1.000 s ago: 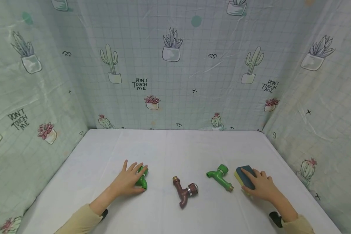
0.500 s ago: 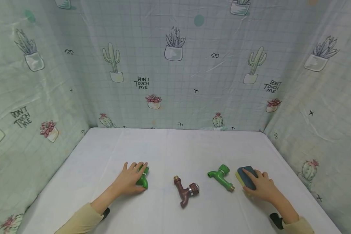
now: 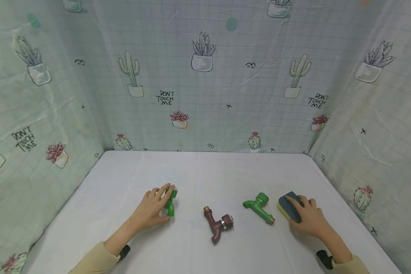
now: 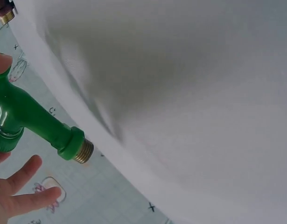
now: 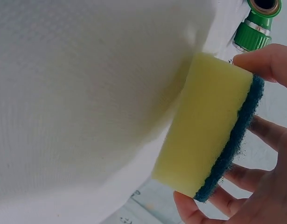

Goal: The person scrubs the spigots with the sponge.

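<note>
On the left of the head view my left hand (image 3: 154,208) pinches a green tap (image 3: 170,207) between thumb and fingers. The left wrist view shows the thumb at its spout and a fingertip at its knob, the brass threaded end (image 4: 85,151) pointing away from the hand; two other fingers are spread. To the right, my right hand (image 3: 309,219) grips a sponge (image 3: 289,207) with a dark blue-green scouring side up and a yellow foam side (image 5: 206,123). Its thumb and fingers hold opposite ends. Between the hands lie a brown tap (image 3: 216,227) and another green tap (image 3: 258,208).
A white cloth covers the table (image 3: 198,171). Patterned fabric (image 3: 205,91) with cactus drawings hangs behind it and on both sides. The second green tap lies just left of the sponge, with its knob (image 5: 252,37) showing in the right wrist view.
My left hand has moved forward and slightly right, carrying the green tap, which has turned a little. The right hand and sponge have shifted slightly. The two taps between them stay put.
</note>
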Motion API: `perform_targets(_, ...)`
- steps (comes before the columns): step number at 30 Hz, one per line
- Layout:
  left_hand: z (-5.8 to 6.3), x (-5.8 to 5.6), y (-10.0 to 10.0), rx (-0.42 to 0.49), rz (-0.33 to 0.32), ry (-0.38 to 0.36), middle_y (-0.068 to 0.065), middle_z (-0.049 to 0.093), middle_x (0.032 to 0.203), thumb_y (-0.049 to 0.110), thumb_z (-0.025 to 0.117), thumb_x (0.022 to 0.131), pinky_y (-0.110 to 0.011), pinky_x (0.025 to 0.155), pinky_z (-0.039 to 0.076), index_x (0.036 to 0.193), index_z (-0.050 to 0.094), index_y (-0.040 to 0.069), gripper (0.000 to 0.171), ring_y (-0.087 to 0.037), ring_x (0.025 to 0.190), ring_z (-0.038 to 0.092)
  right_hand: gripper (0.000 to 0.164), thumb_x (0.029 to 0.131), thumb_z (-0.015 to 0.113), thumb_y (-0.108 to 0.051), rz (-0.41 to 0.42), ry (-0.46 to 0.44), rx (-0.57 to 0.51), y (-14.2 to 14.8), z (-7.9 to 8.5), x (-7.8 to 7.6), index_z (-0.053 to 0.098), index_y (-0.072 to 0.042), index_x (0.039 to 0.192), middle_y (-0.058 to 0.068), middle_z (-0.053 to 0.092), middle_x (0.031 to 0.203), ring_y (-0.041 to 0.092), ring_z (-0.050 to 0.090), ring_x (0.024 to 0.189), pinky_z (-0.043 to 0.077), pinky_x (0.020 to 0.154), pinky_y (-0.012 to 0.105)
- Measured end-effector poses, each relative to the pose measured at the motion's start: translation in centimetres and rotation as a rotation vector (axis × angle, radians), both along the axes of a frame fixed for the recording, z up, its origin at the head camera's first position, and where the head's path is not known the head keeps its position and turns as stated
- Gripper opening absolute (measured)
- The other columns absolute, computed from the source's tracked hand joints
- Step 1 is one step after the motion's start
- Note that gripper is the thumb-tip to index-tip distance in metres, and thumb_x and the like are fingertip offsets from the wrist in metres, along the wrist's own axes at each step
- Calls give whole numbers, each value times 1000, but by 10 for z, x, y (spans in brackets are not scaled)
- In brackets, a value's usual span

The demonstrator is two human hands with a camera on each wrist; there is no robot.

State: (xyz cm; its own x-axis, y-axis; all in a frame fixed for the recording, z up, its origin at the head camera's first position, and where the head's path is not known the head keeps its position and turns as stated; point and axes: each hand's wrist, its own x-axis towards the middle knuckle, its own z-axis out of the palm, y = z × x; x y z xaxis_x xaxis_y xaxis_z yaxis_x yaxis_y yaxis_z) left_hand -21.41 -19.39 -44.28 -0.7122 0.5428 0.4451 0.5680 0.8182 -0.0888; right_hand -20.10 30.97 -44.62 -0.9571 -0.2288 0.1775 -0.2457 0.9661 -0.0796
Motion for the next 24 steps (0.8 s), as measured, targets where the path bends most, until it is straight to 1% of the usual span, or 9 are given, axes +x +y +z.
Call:
perform_targets(4,6,1,7,54,-6,32,-12,42,131,41,78,56,-47,76,46,136,33,9,97,-30,94,51,68,68,71,-26,32,73,-9,1,2,1,41,-13,128,26,38,123,41,41,94,42,60,51)
perform_targets(9,11,1,15,124,-24,44,-11,43,131,39,79,54,-47,75,48,136,34,9,99,-28,89,54,66,67,72,-25,80,175,16,2,7,1,44,-14,125,25,39,122,41,42,93,41,58,52)
perform_targets(11,13,2,16,162,-36,38,-10,42,132,38,80,54,-45,74,48,136,34,10,98,-25,86,55,64,66,72,-24,94,207,40,1,9,-1,45,-14,124,25,40,123,41,43,94,41,58,51)
perform_targets(15,17,3,19,242,-73,34,-9,41,133,35,80,56,-38,70,49,136,35,14,95,-20,86,58,61,66,69,-20,112,253,53,-3,12,-4,47,-17,123,22,40,124,40,44,96,41,56,49)
perform_targets(19,21,5,23,313,-106,-8,-8,38,135,31,80,57,-33,66,51,137,35,15,93,-19,89,59,58,66,68,-20,127,300,37,-8,16,-6,49,-19,120,20,40,125,39,45,95,41,56,48)
perform_targets(24,22,4,29,448,-178,-111,-7,34,138,23,80,60,-37,75,53,137,34,14,90,-20,97,59,56,65,71,-24,143,357,16,-13,20,-8,51,-20,117,19,41,125,38,47,93,41,56,47)
